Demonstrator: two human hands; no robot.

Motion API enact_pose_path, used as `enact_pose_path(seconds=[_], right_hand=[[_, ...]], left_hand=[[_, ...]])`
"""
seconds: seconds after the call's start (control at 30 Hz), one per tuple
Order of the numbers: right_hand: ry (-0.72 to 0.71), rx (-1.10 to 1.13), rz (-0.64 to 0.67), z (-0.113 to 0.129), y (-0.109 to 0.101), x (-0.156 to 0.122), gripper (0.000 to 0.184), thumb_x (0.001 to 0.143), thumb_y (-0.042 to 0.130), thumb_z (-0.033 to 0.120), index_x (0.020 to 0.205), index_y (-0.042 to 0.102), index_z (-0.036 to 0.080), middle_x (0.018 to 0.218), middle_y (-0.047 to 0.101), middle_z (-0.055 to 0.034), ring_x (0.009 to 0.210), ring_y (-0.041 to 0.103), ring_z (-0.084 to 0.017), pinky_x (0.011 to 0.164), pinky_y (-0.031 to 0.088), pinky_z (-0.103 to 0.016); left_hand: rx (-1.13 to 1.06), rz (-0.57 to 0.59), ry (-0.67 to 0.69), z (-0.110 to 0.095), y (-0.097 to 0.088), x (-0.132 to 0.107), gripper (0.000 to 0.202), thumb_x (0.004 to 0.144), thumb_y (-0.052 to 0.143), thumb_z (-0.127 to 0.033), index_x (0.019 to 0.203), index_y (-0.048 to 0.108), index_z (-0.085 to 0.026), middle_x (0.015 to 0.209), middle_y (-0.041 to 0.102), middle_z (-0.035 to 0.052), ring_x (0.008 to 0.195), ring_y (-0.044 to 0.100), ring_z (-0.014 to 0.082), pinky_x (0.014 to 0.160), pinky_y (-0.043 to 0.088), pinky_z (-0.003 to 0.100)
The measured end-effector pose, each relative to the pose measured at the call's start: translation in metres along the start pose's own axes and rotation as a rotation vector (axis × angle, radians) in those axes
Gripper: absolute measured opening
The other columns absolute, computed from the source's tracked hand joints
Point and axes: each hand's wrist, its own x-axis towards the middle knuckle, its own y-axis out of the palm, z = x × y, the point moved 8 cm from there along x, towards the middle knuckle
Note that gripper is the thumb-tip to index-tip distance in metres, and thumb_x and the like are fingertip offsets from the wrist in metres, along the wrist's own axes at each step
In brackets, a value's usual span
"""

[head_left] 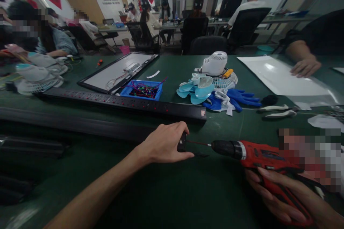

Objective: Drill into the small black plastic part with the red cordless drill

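My left hand [166, 143] grips the right end of a long black power strip [115, 128], thumb below and fingers over the top. In my right hand [285, 193] is a red and black cordless drill [268, 155], held by its handle and pointing left. Its thin bit reaches toward the strip's end; whether the tip touches cannot be made out. Behind, a second black power strip [134, 103] with a row of small red marks lies across the table.
Beyond the strips lie a blue bin of wires [122, 92], light blue fan blades [196, 88], a white fan [215, 65], blue gloves [242, 97] and pliers [281, 114]. A framed panel [107, 71] sits back left. At right a co-worker's hand [306, 66] rests on a white sheet [268, 75].
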Motion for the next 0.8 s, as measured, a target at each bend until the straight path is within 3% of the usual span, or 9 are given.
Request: enact_pose_path(seconds=[0.1,0.23,0.43,0.53,0.7,0.8], right_hand=[[-0.025,-0.037,-0.029,0.0023,-0.0030,-0.0008,0.034,0.077,0.084,0.052,0.081,0.076,0.020,0.064,0.073,0.0000,0.026,0.039,0.000,0.031,0.042,-0.014],[-0.071,-0.093,-0.009,0.0075,0.0000,-0.0009,0.041,0.079,0.081,0.056,0.070,0.076,0.016,0.068,0.077,-0.0058,0.025,0.039,0.001,0.030,0.042,-0.013],[-0.042,-0.075,-0.033,0.0085,0.0031,-0.0023,0.040,0.076,0.084,0.055,0.068,0.076,0.016,0.066,0.079,-0.0064,0.024,0.039,0.000,0.030,0.043,-0.013],[-0.048,-0.081,-0.063,0.0081,-0.0014,-0.0029,0.037,0.075,0.085,0.054,0.073,0.078,0.018,0.078,0.083,-0.0089,0.026,0.042,-0.001,0.030,0.043,-0.013],[-0.045,-0.088,-0.085,0.0063,-0.0050,-0.0021,0.037,0.075,0.084,0.056,0.074,0.081,0.019,0.065,0.078,-0.0084,0.025,0.045,-0.003,0.031,0.045,-0.015],[-0.056,-0.057,-0.111,0.0090,-0.0031,-0.0042,0.036,0.070,0.088,0.053,0.084,0.084,0.020,0.069,0.080,-0.0107,0.024,0.045,-0.003,0.031,0.047,-0.017]], left_hand=[[-0.005,-0.001,0.004,0.0005,0.0000,0.0000,0.054,0.085,0.077,-0.058,0.118,0.052,-0.023,0.116,0.069,0.0050,0.104,0.069,0.0268,0.079,0.050,0.037],[-0.007,-0.009,0.008,0.0007,-0.0001,0.0000,0.053,0.084,0.078,-0.057,0.117,0.052,-0.023,0.115,0.069,0.0045,0.103,0.069,0.0265,0.080,0.051,0.038],[0.010,-0.005,0.012,-0.0001,0.0007,0.0005,0.054,0.085,0.077,-0.057,0.117,0.052,-0.022,0.115,0.069,0.0045,0.104,0.068,0.0256,0.082,0.052,0.038],[0.009,0.007,0.008,0.0000,0.0013,0.0009,0.054,0.085,0.077,-0.058,0.117,0.052,-0.022,0.115,0.069,0.0046,0.104,0.069,0.0254,0.082,0.052,0.037],[0.017,0.009,0.008,0.0001,0.0005,0.0008,0.054,0.085,0.076,-0.059,0.118,0.052,-0.022,0.116,0.068,0.0047,0.105,0.068,0.0260,0.082,0.052,0.038],[0.008,0.013,0.004,0.0000,0.0001,0.0004,0.054,0.085,0.076,-0.058,0.117,0.052,-0.022,0.116,0.068,0.0043,0.104,0.068,0.0256,0.081,0.051,0.037]])
